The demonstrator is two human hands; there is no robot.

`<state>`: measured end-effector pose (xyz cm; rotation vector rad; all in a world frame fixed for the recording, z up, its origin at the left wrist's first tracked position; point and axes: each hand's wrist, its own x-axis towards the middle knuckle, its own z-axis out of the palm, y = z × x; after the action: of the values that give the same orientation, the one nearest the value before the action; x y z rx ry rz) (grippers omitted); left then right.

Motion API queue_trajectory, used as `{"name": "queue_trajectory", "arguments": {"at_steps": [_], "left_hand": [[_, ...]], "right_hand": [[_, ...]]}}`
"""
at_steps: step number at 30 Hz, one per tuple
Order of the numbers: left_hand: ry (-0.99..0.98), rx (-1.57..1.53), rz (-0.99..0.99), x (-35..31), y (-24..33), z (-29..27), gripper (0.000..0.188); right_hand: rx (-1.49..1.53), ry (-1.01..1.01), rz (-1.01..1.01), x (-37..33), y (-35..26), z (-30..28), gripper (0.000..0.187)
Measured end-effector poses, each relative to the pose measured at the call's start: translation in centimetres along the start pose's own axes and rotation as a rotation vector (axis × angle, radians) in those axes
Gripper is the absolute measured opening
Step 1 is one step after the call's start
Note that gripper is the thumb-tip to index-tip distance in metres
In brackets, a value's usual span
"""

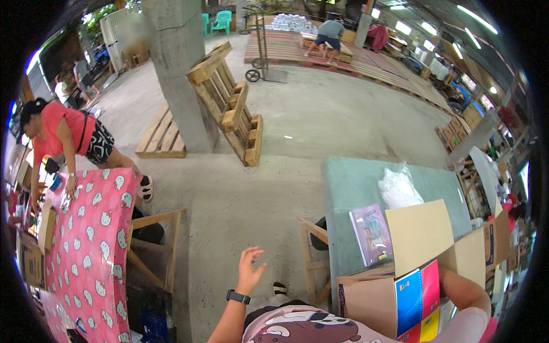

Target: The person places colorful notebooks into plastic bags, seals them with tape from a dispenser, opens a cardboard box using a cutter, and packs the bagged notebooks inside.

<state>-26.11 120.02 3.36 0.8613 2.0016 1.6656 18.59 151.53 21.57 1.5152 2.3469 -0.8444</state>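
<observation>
My left hand (250,270), with a dark watch on its wrist, is raised over the floor between two tables, fingers stretched out and holding nothing. My right forearm (460,291) reaches into an open cardboard box (366,294); the hand is hidden there, so what it touches does not show. In the box stand notebooks with a blue cover (408,303) and a pink cover (429,286), and yellow and red covers lower down. Beside the box's raised flap (420,234) lies a clear purple plastic pack (370,234). A white plastic bag (400,187) sits farther back.
The box stands on a green table (349,188) at right. At left is a table with a pink patterned cover (86,240), where a person in a red shirt (63,128) leans over. Wooden pallets (231,108) rest by a concrete pillar (180,74); a hand truck (263,63) stands beyond.
</observation>
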Motion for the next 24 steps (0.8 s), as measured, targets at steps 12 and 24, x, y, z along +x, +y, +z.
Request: {"name": "queue_trajectory", "arguments": {"at_steps": [12, 24], "left_hand": [[-0.114, -0.065, 0.127, 3.0, 2.5, 2.1, 0.044], [0.562, -0.347, 0.160, 17.0, 5.2, -14.5, 0.086]], "right_hand": [[-0.008, 0.062, -0.058, -5.5, -3.8, -6.1, 0.054], [0.415, 0.593, -0.014, -15.1, -4.3, -8.5, 0.088]]}}
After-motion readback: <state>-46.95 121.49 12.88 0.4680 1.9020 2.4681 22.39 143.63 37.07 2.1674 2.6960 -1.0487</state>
